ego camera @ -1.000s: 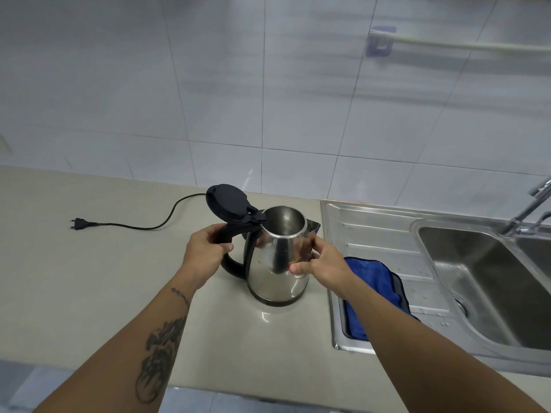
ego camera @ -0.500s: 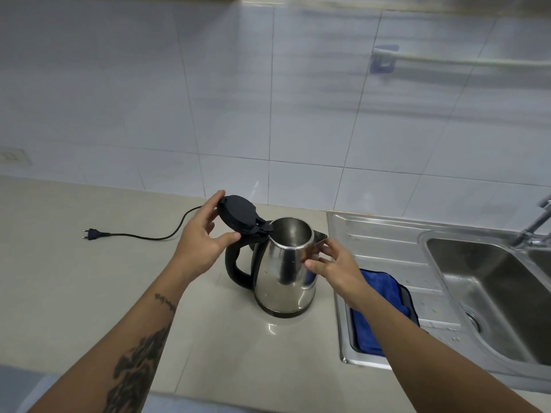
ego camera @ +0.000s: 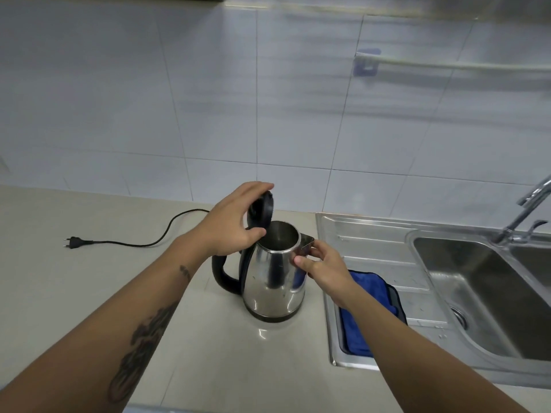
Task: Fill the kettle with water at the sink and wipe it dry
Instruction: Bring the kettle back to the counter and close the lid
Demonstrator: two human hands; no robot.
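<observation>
while right hand steadies kettle, left hand grips lid.

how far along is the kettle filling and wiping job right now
Early. Done: the kettle stands on the counter with its lid swung open. In hand: the left hand holds the lid up and the right hand steadies the body by the spout. Left: carrying it to the sink and tap, filling it, then wiping with the blue cloth.
</observation>
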